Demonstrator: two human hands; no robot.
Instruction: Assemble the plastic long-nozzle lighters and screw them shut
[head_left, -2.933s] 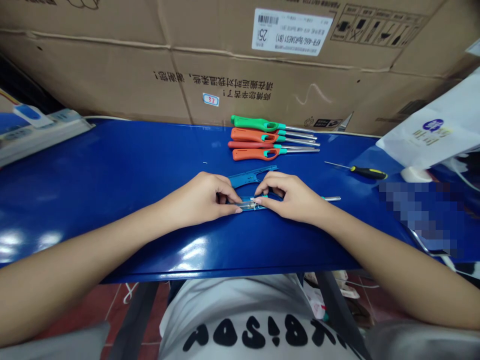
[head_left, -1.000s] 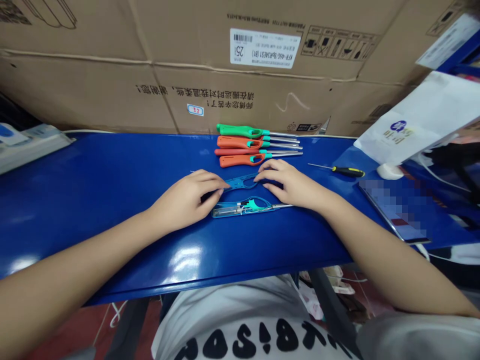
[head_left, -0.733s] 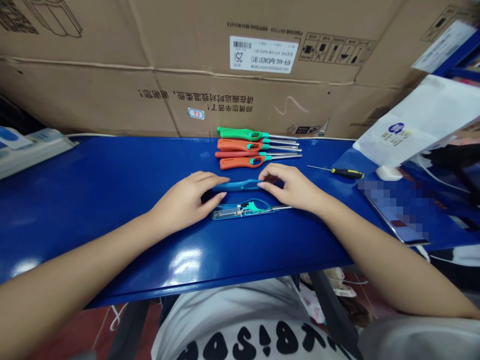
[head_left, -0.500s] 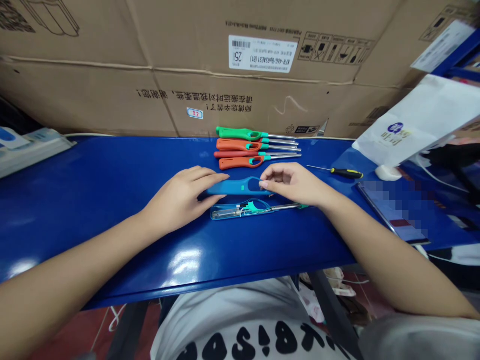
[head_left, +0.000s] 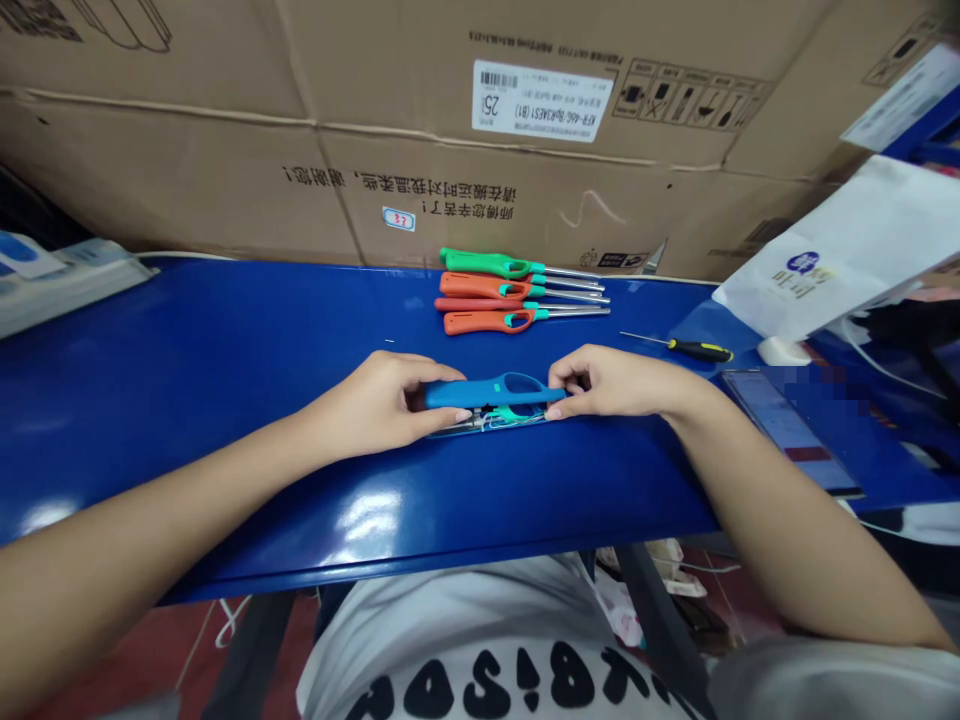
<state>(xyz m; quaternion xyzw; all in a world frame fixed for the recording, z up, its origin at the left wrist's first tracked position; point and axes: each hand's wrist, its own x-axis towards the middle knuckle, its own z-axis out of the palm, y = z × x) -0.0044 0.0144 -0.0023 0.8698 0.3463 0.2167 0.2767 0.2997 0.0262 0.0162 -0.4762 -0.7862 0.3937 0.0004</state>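
Observation:
Between my hands is a blue lighter shell half, with a finger loop at its right end. It sits over the opened lighter half, whose wires and turquoise trigger show along the near edge. My left hand pinches the shell's left end, thumb at the near side and fingers at the far side. The fingertips of my right hand are closed on the shell's right end, by the loop. Most of the lower half and its metal tube are hidden under the shell and my right hand.
Behind my hands lie several assembled lighters, green and orange-red. A yellow-black screwdriver and a phone lie to the right, near a white bag. A large cardboard box stands along the table's back edge.
The blue shell half has moved nearer to me, from behind the opened half to on top of it. Both hands travelled with it. A thin small piece now shows on the table behind my left hand.

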